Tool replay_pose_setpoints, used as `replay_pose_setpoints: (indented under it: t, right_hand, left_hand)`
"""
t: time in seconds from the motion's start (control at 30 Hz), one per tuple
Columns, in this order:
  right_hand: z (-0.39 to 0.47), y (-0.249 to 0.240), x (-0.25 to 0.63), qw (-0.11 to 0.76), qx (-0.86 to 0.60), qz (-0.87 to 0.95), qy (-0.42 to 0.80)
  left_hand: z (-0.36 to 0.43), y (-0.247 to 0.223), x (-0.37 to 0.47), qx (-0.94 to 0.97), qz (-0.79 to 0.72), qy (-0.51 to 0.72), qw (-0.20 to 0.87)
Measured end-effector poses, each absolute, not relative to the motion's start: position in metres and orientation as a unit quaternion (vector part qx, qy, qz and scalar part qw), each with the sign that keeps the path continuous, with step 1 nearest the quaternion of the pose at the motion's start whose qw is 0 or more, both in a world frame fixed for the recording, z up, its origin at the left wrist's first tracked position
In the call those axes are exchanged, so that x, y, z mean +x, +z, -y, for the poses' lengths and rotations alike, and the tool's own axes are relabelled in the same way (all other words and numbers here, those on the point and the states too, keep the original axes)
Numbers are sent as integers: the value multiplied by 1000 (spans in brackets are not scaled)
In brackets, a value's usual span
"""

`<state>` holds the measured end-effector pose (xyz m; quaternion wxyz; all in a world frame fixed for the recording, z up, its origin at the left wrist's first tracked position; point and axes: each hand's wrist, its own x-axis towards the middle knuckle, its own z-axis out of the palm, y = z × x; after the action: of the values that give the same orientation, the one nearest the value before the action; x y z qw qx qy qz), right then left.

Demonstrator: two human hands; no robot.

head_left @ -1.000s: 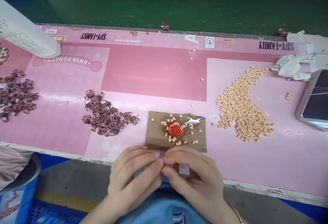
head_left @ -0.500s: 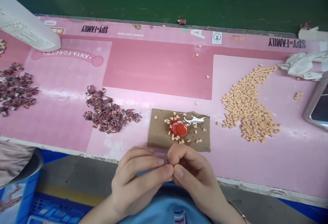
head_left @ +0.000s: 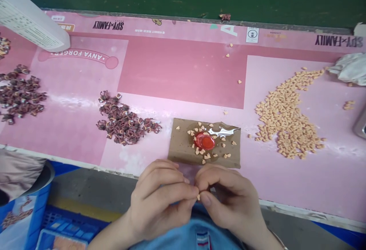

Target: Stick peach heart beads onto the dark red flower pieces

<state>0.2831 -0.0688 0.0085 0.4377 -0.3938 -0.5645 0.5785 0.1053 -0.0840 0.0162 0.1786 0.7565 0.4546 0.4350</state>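
Close fingertip work, as I judge it, at the near edge of the worktop (head_left: 183, 74). My left hand (head_left: 164, 200) is pinched on a tan piece (head_left: 198, 197); my right hand (head_left: 231, 196) meets it, its grip unclear. From the hands: card (head_left: 180, 147) at 12 o'clock, dark pile (head_left: 128, 126) at 10, tan pile (head_left: 291, 116) at 2. Any further move calls for a light, steady pinch.

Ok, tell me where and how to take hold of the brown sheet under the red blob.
Probably pinch the brown sheet by its near left corner, coming from the left and keeping it level: that flat side is nearly bare, while the glossy liquid, red blob and most tan heart-shaped pieces lie farther right.
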Motion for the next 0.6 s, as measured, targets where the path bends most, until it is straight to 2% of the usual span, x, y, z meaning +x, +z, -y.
replay_pose_setpoints:
  t: [0.37, 0.6]
  right_hand:
    - [77, 7, 274, 477, -414, 541, 555]
    - [78, 8, 278, 468, -423, 644, 433]
  left_hand:
    - [90, 17, 108, 769, -473, 413, 123]
    - [92, 19, 110, 768, -489, 400, 102]
